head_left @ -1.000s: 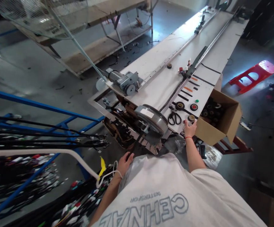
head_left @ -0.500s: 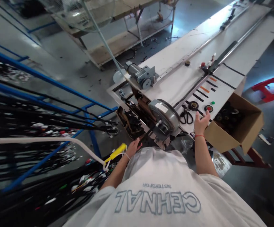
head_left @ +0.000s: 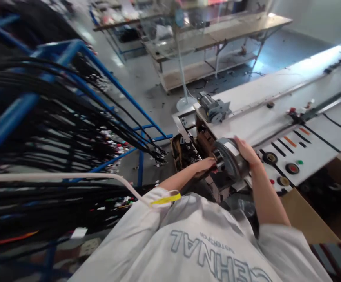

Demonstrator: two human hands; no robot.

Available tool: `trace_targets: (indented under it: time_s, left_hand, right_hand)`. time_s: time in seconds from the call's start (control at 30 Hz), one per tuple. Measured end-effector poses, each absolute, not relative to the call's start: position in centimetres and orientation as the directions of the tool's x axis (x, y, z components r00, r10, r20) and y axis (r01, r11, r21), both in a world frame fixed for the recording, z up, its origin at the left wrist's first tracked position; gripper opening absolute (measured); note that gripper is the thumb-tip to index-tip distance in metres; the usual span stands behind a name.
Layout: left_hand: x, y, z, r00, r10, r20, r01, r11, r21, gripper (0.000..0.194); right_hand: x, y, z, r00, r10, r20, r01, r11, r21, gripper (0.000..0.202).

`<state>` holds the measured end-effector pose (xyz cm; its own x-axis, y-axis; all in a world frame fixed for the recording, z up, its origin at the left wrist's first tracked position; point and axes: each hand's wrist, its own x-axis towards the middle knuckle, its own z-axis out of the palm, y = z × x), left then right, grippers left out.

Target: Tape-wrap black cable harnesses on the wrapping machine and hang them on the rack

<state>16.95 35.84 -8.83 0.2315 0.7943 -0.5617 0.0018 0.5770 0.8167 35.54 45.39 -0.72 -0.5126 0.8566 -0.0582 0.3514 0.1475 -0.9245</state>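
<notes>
A grey, drum-shaped machine part (head_left: 231, 158) stands at the near end of the long white workbench (head_left: 261, 94). My left hand (head_left: 208, 163) reaches its left side, by the hub; the fingers look closed there, but what they hold is hidden. Along the drum's right rim lies my right hand (head_left: 246, 152), fingers stretched out and somewhat blurred, touching it. Behind the drum, a grey motor unit (head_left: 214, 107) is mounted on the bench. To the right are a tape roll (head_left: 269, 158), a red button (head_left: 292, 168) and several black and orange strips.
Blue metal racks (head_left: 120, 90) hung with black cable bundles fill the left side. An open cardboard box (head_left: 308, 215) stands at the lower right. A pale hose with a yellow tag (head_left: 166, 199) crosses near my left sleeve. A fan stand (head_left: 181, 66) rises behind the bench.
My right hand has moved left from beside the red button to the drum. My left hand has come forward to the hub. The view has swung left.
</notes>
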Motion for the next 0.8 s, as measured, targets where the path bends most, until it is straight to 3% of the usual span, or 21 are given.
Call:
trace_targets:
  time_s: [0.07,0.13,0.27,0.33,0.4,0.5,0.6,0.7,0.77,0.8]
  left_hand:
    - [16.9,36.3,-7.9,0.279,0.766,-0.578,0.078,0.582,0.809,0.030]
    - [17.0,36.4,-7.3,0.312,0.767,-0.561,0.233,0.510,0.828,0.030]
    - [17.3,36.3,-6.4,0.286,0.859,-0.426,0.618,0.174,0.766,0.035]
    - [16.7,36.5,-5.7,0.227,0.909,-0.351,0.723,0.084,0.686,0.032]
    - [15.2,37.0,-5.1,0.160,0.942,-0.295,0.759,0.074,0.647,0.031]
    - [12.8,37.7,-4.6,0.087,0.969,-0.229,0.753,0.086,0.652,0.033]
    - [11.6,37.6,-4.9,0.063,0.968,-0.241,0.713,0.125,0.690,0.033]
    - [11.8,37.1,-4.8,0.062,0.961,-0.271,0.683,0.157,0.713,0.040]
    - [12.3,36.9,-4.4,0.063,0.961,-0.270,0.715,0.145,0.684,0.043]
    - [12.6,36.9,-4.1,0.059,0.961,-0.271,0.747,0.138,0.651,0.044]
  right_hand:
    - [37.9,43.6,-3.2,-0.415,0.909,-0.020,0.386,0.156,-0.909,0.051]
    - [40.5,41.9,-6.5,-0.230,0.973,-0.030,0.529,0.099,-0.843,0.054]
    - [43.8,40.0,-10.9,0.107,0.994,0.027,0.839,-0.076,-0.539,0.045]
    - [44.4,40.0,-11.1,0.215,0.974,-0.068,0.858,-0.222,-0.464,0.045]
    - [45.1,39.8,-10.1,0.219,0.934,-0.283,0.800,-0.338,-0.496,0.034]
    - [46.8,37.1,-7.5,0.019,0.897,-0.442,0.624,-0.357,-0.696,0.026]
    - [46.4,31.9,-4.5,-0.384,0.843,-0.376,0.269,-0.287,-0.919,0.042]
    - [41.5,28.7,-3.1,-0.766,0.550,-0.334,0.013,-0.506,-0.862,0.072]
    - [36.7,29.1,-3.8,-0.882,0.308,-0.358,0.060,-0.680,-0.731,0.089]
    - [34.5,29.9,-4.4,-0.897,0.252,-0.362,0.082,-0.712,-0.697,0.092]
